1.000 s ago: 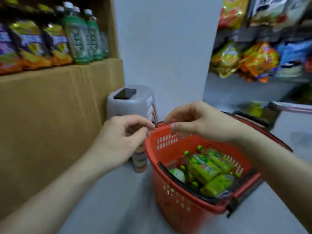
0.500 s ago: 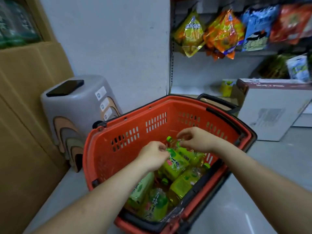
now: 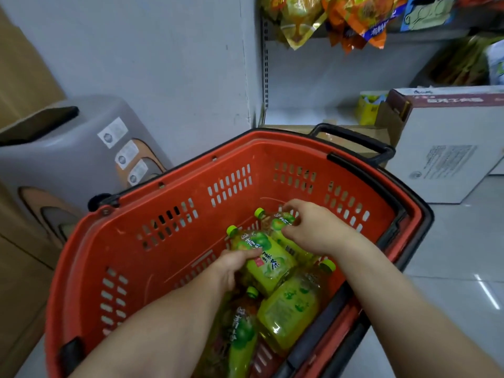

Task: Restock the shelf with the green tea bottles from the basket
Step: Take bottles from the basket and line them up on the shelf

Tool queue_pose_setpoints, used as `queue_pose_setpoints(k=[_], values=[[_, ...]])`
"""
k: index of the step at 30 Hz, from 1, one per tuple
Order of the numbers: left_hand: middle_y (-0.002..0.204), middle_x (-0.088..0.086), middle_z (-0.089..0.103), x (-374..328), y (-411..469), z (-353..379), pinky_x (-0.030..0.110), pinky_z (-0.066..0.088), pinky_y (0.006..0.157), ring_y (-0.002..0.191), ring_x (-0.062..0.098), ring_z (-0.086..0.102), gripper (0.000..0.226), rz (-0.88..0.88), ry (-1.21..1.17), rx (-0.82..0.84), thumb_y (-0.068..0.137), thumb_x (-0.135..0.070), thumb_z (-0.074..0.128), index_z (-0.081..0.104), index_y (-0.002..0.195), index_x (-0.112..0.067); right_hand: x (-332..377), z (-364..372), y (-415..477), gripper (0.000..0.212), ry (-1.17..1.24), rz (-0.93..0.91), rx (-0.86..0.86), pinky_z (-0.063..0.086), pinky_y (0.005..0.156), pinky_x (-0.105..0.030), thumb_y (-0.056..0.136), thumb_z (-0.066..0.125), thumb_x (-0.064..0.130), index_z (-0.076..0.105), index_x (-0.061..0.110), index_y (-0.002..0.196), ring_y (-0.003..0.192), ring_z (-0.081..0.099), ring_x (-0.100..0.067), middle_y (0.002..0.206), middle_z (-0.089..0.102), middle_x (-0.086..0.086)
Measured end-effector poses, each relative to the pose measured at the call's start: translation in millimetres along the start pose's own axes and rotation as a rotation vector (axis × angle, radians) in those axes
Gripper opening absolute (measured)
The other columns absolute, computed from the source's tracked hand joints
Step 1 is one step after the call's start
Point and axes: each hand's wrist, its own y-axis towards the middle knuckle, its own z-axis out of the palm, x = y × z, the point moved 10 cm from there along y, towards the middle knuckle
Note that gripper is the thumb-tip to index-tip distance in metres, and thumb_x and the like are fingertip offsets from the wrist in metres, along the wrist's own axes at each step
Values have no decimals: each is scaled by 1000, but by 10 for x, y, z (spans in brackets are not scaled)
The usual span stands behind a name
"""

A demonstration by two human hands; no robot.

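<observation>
green tea bottles [image 3: 268,264] lie under both hands.

both forearms extended downward, left hand [image 3: 231,264] and right hand [image 3: 313,230] curled (fingers bent)

Even, soft indoor light; white glare streaks on the floor tiles [image 3: 488,293] at right. Wide-angle bending at the edges, slight blur throughout.

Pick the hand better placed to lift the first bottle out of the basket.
Left. The left hand already wraps the topmost bottle, which lies free above the others. The right hand only fingers the farther bottle.
</observation>
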Motion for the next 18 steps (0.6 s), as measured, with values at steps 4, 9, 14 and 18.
queue_pose_setpoints(k=[4,9,14,18], values=[[91,11,66,-77,-13,-25,37,58,64,76,25,64,71,53,-27,-8,63,-26,86,50,120,-3,6,-20,-17,50,26,3,-10,53,90,-39,92,58,29,44,25,139,99,66,-25,133,57,-7],[100,3,61,-655,-347,-319,32,54,66,85,21,64,80,357,255,-169,51,-24,91,42,113,-19,-21,-15,-12,69,108,-3,-22,44,99,-36,92,58,41,25,21,149,123,54,-26,146,48,-9],[100,5,72,-1214,-1012,-534,35,54,74,83,20,71,85,599,97,6,43,-35,91,56,119,-21,-1,48,9,116,393,19,104,39,108,-40,64,54,81,2,28,154,134,45,-30,155,35,-11],[103,9,72,-1323,-1309,-242,42,54,78,87,22,69,55,640,-177,293,69,-39,69,62,118,-15,125,1,-57,94,979,-93,174,55,89,-45,63,77,58,37,29,142,104,70,-29,121,69,-7]])
